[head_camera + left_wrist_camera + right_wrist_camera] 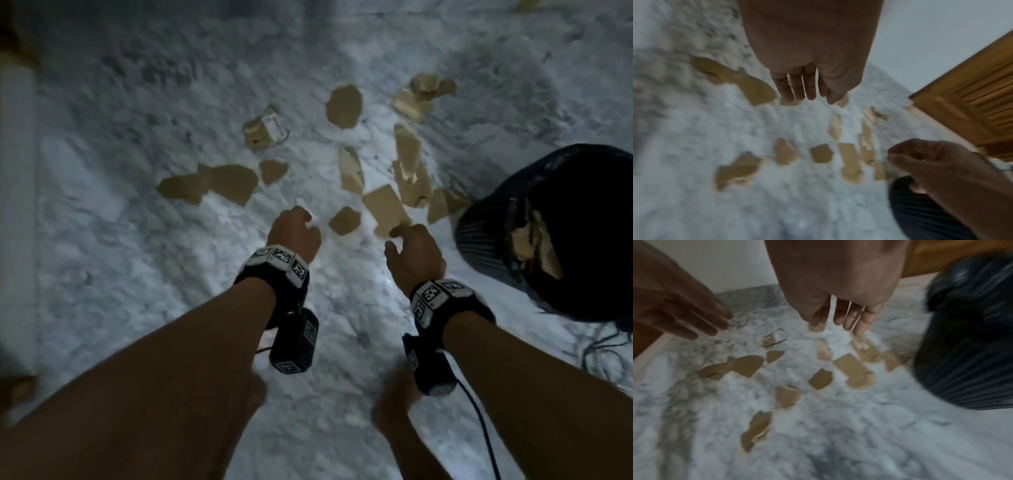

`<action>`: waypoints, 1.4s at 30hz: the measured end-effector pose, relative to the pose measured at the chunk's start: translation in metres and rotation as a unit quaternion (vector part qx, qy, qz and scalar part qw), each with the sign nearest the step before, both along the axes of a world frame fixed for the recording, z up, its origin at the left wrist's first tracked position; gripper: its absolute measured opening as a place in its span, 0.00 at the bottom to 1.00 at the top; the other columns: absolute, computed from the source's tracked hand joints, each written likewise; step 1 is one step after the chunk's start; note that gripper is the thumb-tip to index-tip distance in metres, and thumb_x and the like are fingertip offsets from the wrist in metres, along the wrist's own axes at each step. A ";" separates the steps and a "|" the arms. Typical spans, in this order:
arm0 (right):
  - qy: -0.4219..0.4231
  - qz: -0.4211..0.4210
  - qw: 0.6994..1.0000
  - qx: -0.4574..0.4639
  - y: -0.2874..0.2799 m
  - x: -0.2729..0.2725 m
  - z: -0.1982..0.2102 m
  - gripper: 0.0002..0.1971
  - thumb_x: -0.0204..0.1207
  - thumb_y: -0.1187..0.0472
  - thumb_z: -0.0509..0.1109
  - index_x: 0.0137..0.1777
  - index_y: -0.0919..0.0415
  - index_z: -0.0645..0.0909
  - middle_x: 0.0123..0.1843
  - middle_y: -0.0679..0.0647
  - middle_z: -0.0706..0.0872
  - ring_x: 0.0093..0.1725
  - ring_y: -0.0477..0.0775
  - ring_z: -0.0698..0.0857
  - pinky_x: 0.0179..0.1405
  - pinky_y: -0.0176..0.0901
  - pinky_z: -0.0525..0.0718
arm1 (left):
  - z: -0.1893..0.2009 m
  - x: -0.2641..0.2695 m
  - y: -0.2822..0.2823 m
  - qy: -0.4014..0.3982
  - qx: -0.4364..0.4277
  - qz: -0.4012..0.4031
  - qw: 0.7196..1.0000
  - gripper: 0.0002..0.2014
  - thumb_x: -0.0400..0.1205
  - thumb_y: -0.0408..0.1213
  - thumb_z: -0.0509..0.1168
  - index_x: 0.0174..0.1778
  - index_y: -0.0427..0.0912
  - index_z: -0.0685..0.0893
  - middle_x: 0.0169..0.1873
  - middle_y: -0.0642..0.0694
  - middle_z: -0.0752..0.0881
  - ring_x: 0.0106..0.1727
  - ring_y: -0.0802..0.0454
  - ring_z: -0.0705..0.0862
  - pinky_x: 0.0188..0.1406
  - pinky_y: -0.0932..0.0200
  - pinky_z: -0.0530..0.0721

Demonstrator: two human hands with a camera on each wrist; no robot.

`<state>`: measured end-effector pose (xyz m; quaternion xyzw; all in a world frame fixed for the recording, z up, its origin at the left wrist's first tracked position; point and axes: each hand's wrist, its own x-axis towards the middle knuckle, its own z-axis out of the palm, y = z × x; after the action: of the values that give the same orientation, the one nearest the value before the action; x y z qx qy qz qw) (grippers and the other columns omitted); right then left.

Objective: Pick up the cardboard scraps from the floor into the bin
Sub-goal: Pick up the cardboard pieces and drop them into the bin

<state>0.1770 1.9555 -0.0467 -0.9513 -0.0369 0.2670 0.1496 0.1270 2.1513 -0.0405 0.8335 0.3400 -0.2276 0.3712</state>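
Note:
Several brown cardboard scraps lie scattered on the white marble floor (137, 240). Among them are a small scrap (345, 221), a rectangular scrap (385, 209) and a large flat scrap (219, 185). My left hand (294, 229) hovers just left of the small scrap, its fingers (799, 87) straight and holding nothing. My right hand (409, 246) hovers at the near end of the rectangular scrap, its fingers (846, 318) relaxed and empty. The black ribbed bin (479, 240) with a dark liner stands to the right and holds several scraps (534, 243).
A folded cardboard piece with a white label (263, 128) lies farther out, and more scraps (421, 96) lie beyond it. Dark cables (603, 346) trail on the floor below the bin. A wooden door (972, 100) and a white wall (931, 32) border the floor.

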 end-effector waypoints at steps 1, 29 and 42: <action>0.010 0.012 1.000 -0.002 0.023 -0.009 -0.012 0.13 0.81 0.55 0.65 0.63 0.56 0.81 0.67 0.59 0.78 0.64 0.64 0.80 0.55 0.56 0.81 | -0.009 -0.016 0.024 0.012 0.011 0.005 1.000 0.18 0.81 0.40 0.65 0.64 0.35 0.80 0.63 0.36 0.82 0.66 0.38 0.80 0.63 0.51 0.79; -0.011 0.202 0.975 -0.089 0.110 0.003 -0.264 0.14 0.78 0.58 0.67 0.58 0.67 0.78 0.66 0.68 0.77 0.64 0.69 0.76 0.56 0.59 0.75 | -0.247 -0.065 0.026 0.206 0.043 0.046 0.977 0.18 0.80 0.36 0.64 0.64 0.35 0.74 0.64 0.36 0.80 0.66 0.34 0.79 0.64 0.38 0.79; 0.101 0.070 0.989 -0.087 0.085 0.035 -0.243 0.29 0.82 0.52 0.63 0.77 0.67 0.61 0.62 0.68 0.80 0.61 0.70 0.81 0.58 0.60 0.77 | -0.209 0.002 0.039 0.109 0.026 -0.001 0.994 0.11 0.79 0.26 0.63 0.57 0.33 0.79 0.56 0.34 0.83 0.56 0.35 0.83 0.47 0.52 0.80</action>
<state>0.2125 2.0404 -0.2899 -0.9240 -0.0645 0.3734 0.0507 0.1286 2.1898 -0.2497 0.8133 0.3837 -0.3088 0.3097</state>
